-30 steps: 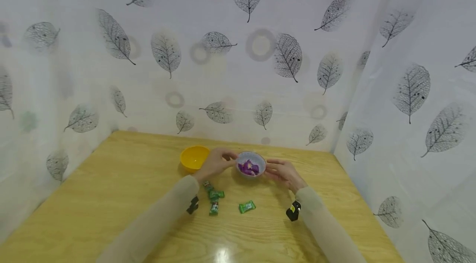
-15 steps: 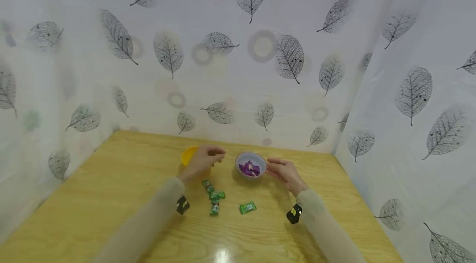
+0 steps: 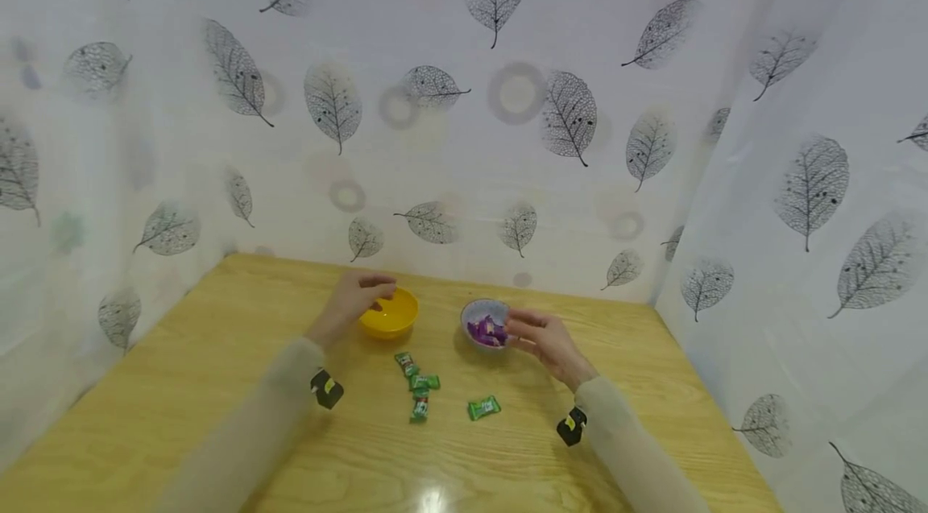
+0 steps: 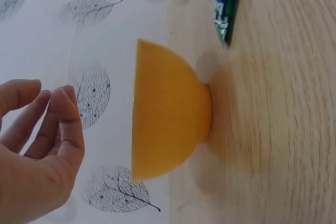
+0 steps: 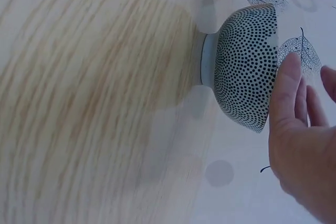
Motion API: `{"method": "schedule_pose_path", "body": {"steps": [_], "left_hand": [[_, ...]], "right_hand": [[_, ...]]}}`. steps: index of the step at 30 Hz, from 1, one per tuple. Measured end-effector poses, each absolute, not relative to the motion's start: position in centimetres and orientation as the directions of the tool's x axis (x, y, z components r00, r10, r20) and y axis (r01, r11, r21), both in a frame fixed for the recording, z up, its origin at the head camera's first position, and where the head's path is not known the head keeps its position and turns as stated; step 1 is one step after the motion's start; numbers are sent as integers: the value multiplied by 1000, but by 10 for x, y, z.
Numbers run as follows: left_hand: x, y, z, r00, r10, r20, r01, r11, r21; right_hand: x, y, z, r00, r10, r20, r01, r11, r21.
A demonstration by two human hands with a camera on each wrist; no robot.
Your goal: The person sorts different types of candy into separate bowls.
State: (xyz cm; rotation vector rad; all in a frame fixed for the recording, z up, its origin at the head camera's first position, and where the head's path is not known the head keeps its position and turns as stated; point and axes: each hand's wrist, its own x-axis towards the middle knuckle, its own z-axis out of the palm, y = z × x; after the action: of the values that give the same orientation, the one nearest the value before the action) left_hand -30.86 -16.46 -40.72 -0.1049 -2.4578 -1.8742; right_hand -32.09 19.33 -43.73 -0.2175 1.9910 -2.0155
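Note:
My left hand (image 3: 354, 302) is above the left rim of a yellow bowl (image 3: 391, 325). Its fingers are loosely bent, and the left wrist view shows nothing between them and the bowl standing apart. Purple-wrapped candies (image 3: 486, 331) lie inside a speckled bowl (image 3: 470, 316), whose outside carries black dots in the right wrist view. At that bowl's right rim is my right hand (image 3: 548, 342), its fingers extended over the edge and holding nothing. Whether they touch the rim I cannot tell. Three green-wrapped candies (image 3: 424, 382) form a cluster on the table, in front of the bowls.
A single green-wrapped candy (image 3: 483, 407) lies nearer the front, right of the cluster. The wooden table (image 3: 239, 352) ends at the back against a white curtain (image 3: 449, 151) printed with leaves. More curtain closes off both sides.
My left hand has left the speckled bowl's left side and moved left, across to the yellow bowl. The right hand has shifted slightly left, its fingers now over the speckled bowl's rim.

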Motion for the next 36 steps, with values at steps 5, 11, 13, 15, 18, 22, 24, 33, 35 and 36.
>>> {"method": "schedule_pose_path", "body": {"steps": [5, 11, 13, 15, 18, 22, 24, 33, 35, 36], "left_hand": [[-310, -184, -410, -999, -5, 32, 31, 189, 982], [-314, -202, -420, -998, -64, -14, -28, 232, 972], [-315, -207, -423, -998, -57, -39, -52, 239, 970], [-316, -212, -427, -996, -40, -78, -85, 213, 973], [-319, -219, -432, -988, -3, -152, -151, 146, 978], [-321, -227, -438, -972, 76, -222, -213, 102, 972], [-322, -231, -440, -962, 117, -245, -235, 95, 967], [-331, -238, -450, -935, 217, -282, -289, -4, 957], [-332, -238, -452, -933, 227, -278, -288, -12, 958], [-333, -238, -453, -935, 227, -273, -283, -11, 959]], "right_hand": [[-319, 194, -439, -910, -407, -80, 89, -4, -996], [-318, 195, -440, -857, -510, -78, 58, 55, -997], [-317, 196, -441, -844, -529, -84, 50, 79, -996], [-316, 197, -442, -837, -539, -90, 46, 96, -994], [-315, 198, -442, -827, -555, -89, 34, 109, -993], [-314, 199, -442, -818, -568, -93, 35, 113, -993], [-314, 200, -443, -811, -575, -106, 35, 133, -991], [-308, 203, -453, -722, -676, -147, -54, 266, -962], [-306, 201, -453, -686, -715, -138, -120, 297, -947], [-305, 200, -453, -672, -729, -131, -149, 306, -940]]}}
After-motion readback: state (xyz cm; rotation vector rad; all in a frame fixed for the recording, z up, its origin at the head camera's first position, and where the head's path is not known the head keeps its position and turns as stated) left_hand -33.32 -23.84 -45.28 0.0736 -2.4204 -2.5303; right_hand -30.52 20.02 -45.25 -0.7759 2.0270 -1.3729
